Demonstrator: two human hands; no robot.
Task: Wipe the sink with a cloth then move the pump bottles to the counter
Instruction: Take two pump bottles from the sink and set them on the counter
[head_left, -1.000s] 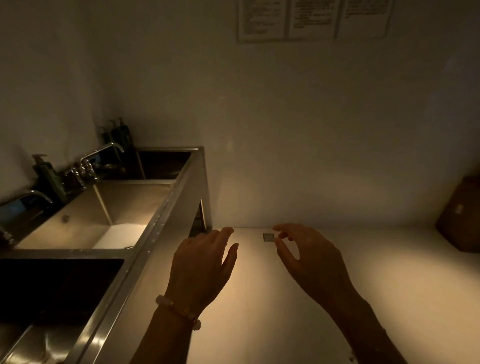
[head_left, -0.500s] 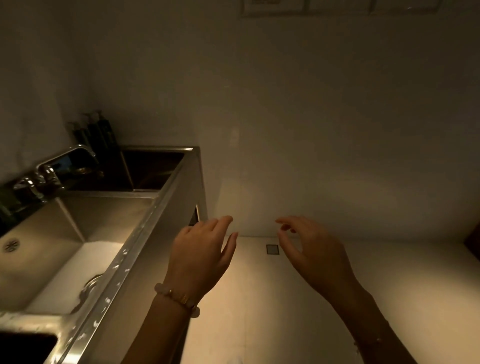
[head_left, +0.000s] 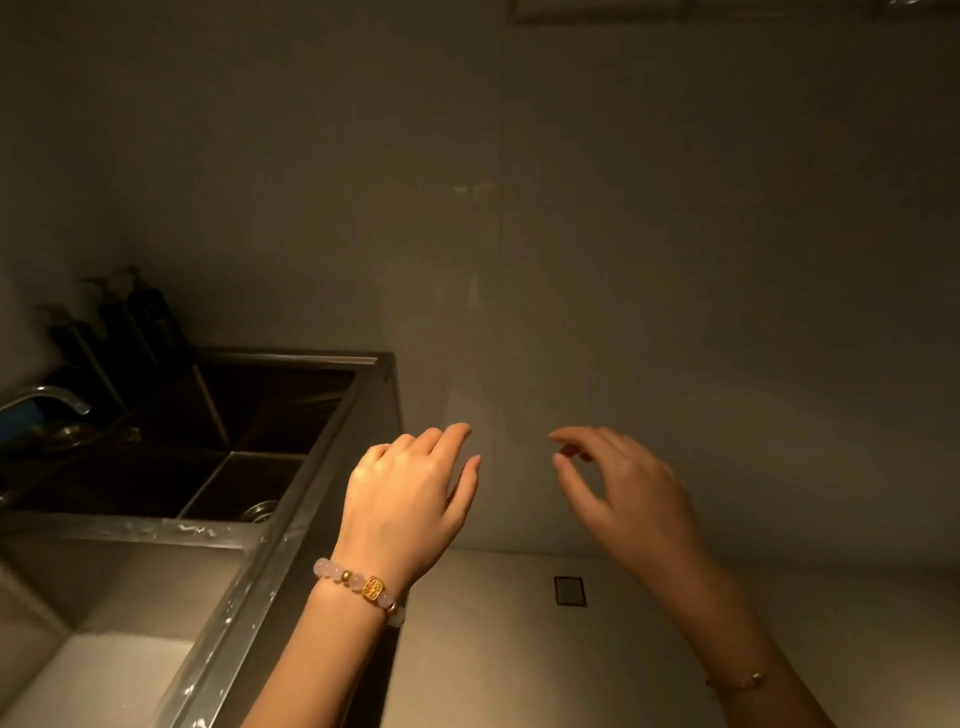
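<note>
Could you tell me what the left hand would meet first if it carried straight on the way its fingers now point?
Probably the bare wall. The left hand is empty and points up and forward, with nothing visible between; depth is hard to judge.

1. Left hand (head_left: 410, 499) and right hand (head_left: 623, 488) are raised side by side, fingers loose, both empty.
2. The steel sink (head_left: 291, 525) lies to the left, with a tap (head_left: 49, 397) over it.
3. Dark pump bottles (head_left: 124, 322) stand at its far corner.
4. The left wrist wears a bead bracelet (head_left: 363, 587).
</note>
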